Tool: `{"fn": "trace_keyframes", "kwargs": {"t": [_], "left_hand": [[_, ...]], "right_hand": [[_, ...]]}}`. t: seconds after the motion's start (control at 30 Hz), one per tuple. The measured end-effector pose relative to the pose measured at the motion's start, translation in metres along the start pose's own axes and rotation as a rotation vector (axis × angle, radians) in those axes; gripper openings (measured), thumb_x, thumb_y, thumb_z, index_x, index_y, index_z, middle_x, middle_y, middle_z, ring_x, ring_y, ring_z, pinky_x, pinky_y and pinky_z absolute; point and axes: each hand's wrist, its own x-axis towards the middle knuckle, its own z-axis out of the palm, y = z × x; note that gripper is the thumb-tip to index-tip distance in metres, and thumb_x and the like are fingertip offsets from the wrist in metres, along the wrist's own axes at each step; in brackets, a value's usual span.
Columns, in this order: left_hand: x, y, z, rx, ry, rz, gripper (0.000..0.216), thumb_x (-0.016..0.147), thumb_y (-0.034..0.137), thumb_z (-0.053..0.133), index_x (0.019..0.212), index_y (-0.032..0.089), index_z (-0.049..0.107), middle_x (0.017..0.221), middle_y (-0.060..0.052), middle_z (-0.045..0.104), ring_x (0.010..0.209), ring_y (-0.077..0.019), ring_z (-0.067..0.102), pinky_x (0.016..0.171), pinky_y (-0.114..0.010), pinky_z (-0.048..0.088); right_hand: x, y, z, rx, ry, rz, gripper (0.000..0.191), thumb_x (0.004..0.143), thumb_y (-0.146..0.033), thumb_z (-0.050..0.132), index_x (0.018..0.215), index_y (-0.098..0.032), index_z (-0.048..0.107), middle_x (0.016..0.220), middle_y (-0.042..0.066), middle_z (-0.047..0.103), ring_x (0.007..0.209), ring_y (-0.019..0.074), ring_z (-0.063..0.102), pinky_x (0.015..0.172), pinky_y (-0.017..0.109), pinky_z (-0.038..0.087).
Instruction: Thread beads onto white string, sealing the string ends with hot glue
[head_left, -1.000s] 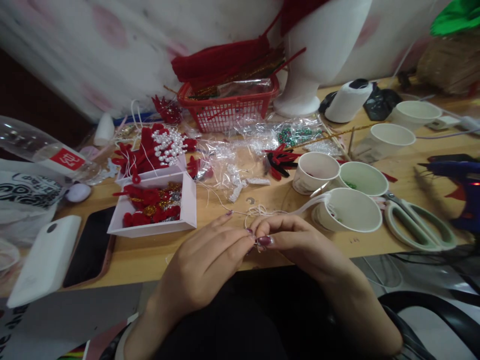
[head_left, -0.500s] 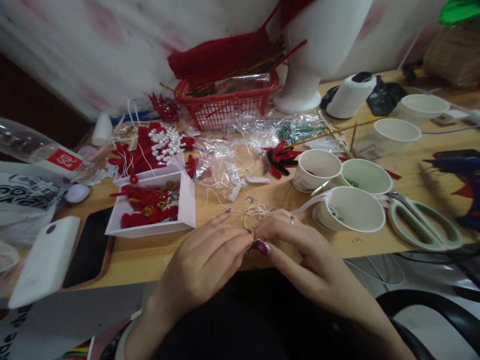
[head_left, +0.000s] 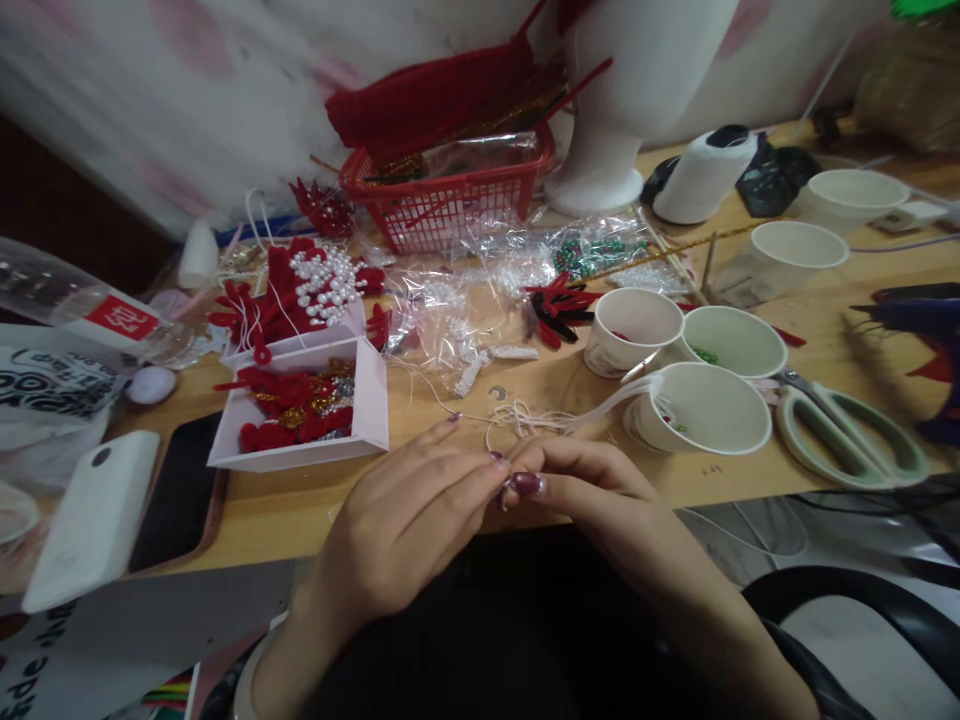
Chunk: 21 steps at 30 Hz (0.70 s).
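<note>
My left hand [head_left: 420,510] and my right hand [head_left: 600,485] meet at the table's front edge, fingertips touching. Both pinch a small thing between them; it is mostly covered by the fingers, and I cannot make out its kind. A loose tangle of white string [head_left: 517,420] lies on the table just beyond the fingertips, with a strand running left past my left index finger. To the right of my right hand stands a paper cup [head_left: 712,410] with a few beads inside and a white ribbon over its rim.
Beyond are paper cups [head_left: 634,325] with beads, plastic bags [head_left: 435,300] and a red basket [head_left: 450,205]. A white box [head_left: 371,400] of red and gold pieces and a phone [head_left: 180,490] are on the left; scissors [head_left: 840,430] lie right.
My right hand's fingers have shifted slightly and curl more, uncovering more of the string. Both hands stay together at the pinch. The view has tipped a little.
</note>
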Motion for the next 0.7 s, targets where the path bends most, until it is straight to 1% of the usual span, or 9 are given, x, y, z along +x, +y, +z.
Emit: {"fn": "trace_keyframes", "kwargs": {"t": [0.23, 0.43, 0.57, 0.7], "left_hand": [[0.0, 0.0008, -0.0008, -0.008, 0.013, -0.008, 0.019, 0.092, 0.007, 0.059, 0.109, 0.009, 0.066, 0.102, -0.006, 0.077, 0.103, -0.0123, 0.068, 0.111, -0.037, 0.047], [0.0005, 0.0011, -0.0013, -0.013, 0.011, -0.015, 0.018, 0.093, 0.009, 0.057, 0.109, 0.01, 0.066, 0.102, -0.007, 0.077, 0.105, -0.0148, 0.069, 0.111, -0.04, 0.046], [0.0015, 0.0024, -0.0021, -0.01, 0.029, -0.016, 0.017, 0.093, 0.008, 0.057, 0.106, 0.01, 0.066, 0.099, -0.007, 0.077, 0.105, -0.0151, 0.07, 0.111, -0.039, 0.047], [0.0011, 0.0015, -0.0022, -0.017, 0.011, -0.011, 0.02, 0.093, 0.008, 0.056, 0.11, 0.011, 0.065, 0.102, -0.007, 0.077, 0.105, -0.0147, 0.069, 0.11, -0.039, 0.047]], "right_hand": [[0.0024, 0.0039, 0.0004, 0.063, 0.005, 0.0, 0.014, 0.087, -0.02, 0.065, 0.076, -0.02, 0.075, 0.074, -0.003, 0.069, 0.078, 0.0078, 0.062, 0.08, 0.015, 0.047], [0.0028, 0.0028, 0.0013, 0.076, 0.003, 0.024, 0.013, 0.085, -0.02, 0.066, 0.076, -0.018, 0.074, 0.074, -0.003, 0.07, 0.077, 0.0078, 0.063, 0.079, 0.016, 0.047], [0.0038, 0.0023, 0.0015, 0.097, 0.013, 0.057, 0.012, 0.083, -0.021, 0.068, 0.074, -0.018, 0.074, 0.073, -0.003, 0.071, 0.076, 0.0083, 0.063, 0.079, 0.017, 0.048], [0.004, 0.0016, 0.0023, 0.095, 0.029, 0.072, 0.012, 0.081, -0.024, 0.069, 0.073, -0.017, 0.074, 0.072, -0.002, 0.071, 0.075, 0.0088, 0.063, 0.081, 0.018, 0.047]]}}
